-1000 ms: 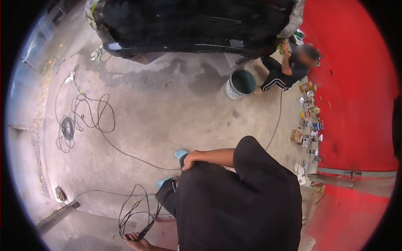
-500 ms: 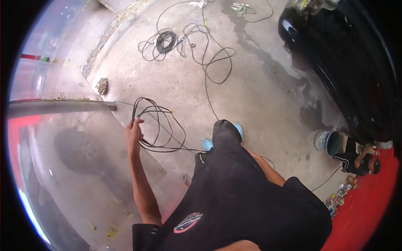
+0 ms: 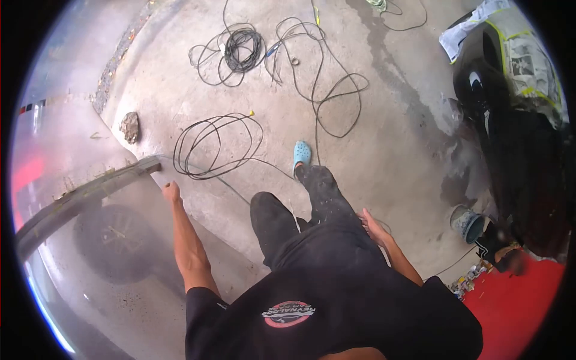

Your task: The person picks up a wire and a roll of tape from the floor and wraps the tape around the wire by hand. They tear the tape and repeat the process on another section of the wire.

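Observation:
A loosely looped dark cable [image 3: 219, 147] is over the concrete floor, a short way beyond my left hand [image 3: 171, 191]. Apart from the loops, this hand is partly open, its fingers foreshortened and hard to make out. One end of the cable runs from the loops towards my legs. My right hand [image 3: 374, 228] hangs beside my right thigh, fingers stretched out and nothing visible in them. A blue clog [image 3: 302, 153] shows on one foot in front of me.
Another cable coil [image 3: 243, 51] and a tangled cable [image 3: 336, 96] lie ahead. A rock [image 3: 130, 127] sits at left, near a long bar [image 3: 90, 189]. On the right are a bucket [image 3: 467, 224], a shiny black car body [image 3: 522, 174] and a person [image 3: 495, 246].
My left hand has let go of the cable loops, which are now farther forward, away from it. My right hand has come further into sight, and my legs have shifted.

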